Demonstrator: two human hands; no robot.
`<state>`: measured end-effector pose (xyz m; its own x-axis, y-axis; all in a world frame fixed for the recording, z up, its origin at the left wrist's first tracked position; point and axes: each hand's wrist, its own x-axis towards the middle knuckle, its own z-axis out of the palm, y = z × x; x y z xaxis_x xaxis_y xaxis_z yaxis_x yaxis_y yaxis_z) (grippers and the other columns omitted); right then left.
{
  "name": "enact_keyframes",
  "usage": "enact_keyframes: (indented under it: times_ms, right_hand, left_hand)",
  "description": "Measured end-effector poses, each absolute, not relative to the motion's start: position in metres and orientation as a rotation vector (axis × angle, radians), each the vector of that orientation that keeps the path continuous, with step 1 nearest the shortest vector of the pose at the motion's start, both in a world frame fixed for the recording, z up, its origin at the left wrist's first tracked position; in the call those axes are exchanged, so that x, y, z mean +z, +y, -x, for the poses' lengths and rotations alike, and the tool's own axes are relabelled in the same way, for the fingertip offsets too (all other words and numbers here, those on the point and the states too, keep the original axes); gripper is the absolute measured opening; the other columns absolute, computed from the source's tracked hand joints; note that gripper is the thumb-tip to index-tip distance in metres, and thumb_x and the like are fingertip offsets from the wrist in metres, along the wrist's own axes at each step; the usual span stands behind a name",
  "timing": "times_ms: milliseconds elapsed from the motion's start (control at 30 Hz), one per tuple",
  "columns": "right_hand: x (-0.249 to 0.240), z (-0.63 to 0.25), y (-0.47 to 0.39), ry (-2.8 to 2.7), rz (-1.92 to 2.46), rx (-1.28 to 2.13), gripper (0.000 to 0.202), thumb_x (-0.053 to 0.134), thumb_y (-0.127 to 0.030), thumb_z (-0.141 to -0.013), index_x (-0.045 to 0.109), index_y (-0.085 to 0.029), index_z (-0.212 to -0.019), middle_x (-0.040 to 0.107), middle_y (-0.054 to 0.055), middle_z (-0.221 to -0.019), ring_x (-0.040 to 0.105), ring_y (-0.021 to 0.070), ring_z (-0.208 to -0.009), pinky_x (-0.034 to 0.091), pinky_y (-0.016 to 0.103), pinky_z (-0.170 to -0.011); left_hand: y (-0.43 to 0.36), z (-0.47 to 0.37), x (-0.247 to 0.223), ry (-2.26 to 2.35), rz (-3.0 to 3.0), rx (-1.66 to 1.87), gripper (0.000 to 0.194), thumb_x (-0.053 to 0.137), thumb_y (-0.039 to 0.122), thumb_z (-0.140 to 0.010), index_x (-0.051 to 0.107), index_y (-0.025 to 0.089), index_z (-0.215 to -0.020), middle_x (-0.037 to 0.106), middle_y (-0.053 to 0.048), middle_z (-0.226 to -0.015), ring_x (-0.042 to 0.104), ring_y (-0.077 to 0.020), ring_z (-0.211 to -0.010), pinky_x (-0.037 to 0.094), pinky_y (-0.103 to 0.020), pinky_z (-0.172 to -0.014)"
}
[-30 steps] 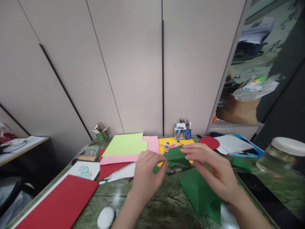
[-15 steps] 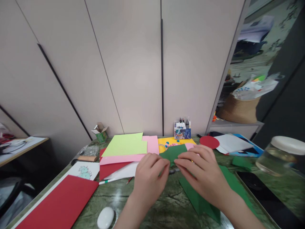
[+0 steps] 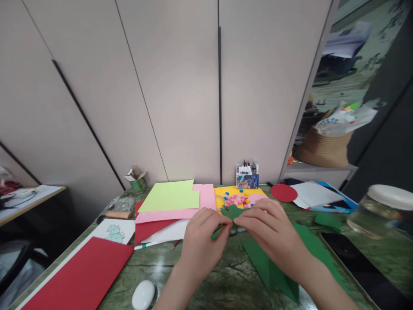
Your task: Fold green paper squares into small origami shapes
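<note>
Both hands meet above the middle of the green marbled table. My left hand (image 3: 205, 234) is closed in a pinch on a small green paper piece (image 3: 232, 212). From the other side, my right hand (image 3: 270, 232) pinches the same piece, its fingertips close to the left ones. Part of the green piece is hidden behind the fingers. Under my right wrist lie larger green sheets (image 3: 269, 269), one folded up. Behind the hands is a yellow sheet (image 3: 227, 190) with pink pieces (image 3: 235, 199) and a few blue ones on it.
Light green (image 3: 171, 196), pink and red sheets lie left of centre. A red sheet (image 3: 82, 271) and a white oval object (image 3: 143, 294) are nearer. On the right are a phone (image 3: 358, 262), a lidded jar (image 3: 376, 211) and a red disc (image 3: 284, 193). A marker box (image 3: 247, 176) stands behind.
The green piece has been turned or folded between the fingers and now shows smaller. More of the pink pieces behind it is visible. Both hands have barely shifted.
</note>
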<state>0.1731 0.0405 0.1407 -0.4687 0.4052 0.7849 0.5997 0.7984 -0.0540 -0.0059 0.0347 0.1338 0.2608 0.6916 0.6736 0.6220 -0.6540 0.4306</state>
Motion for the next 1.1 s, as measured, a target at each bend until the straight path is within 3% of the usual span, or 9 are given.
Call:
enact_keyframes:
  times_ms: [1100]
  right_hand:
    - [0.1412,-0.1758,0.0395,-2.158,0.672,-0.207,0.02,0.054,-0.009,-0.081,0.06,-0.022,-0.095,0.066,0.001,-0.081,0.051,0.0162,-0.078,0.04,0.033,-0.075]
  left_hand:
    - [0.0368,0.0068,0.1376,1.134,-2.396,1.305,0.013,0.053,0.004,-0.071,0.053,0.017,-0.073,0.056,-0.001,-0.072,0.05,-0.0136,-0.073,0.038,-0.025,-0.065]
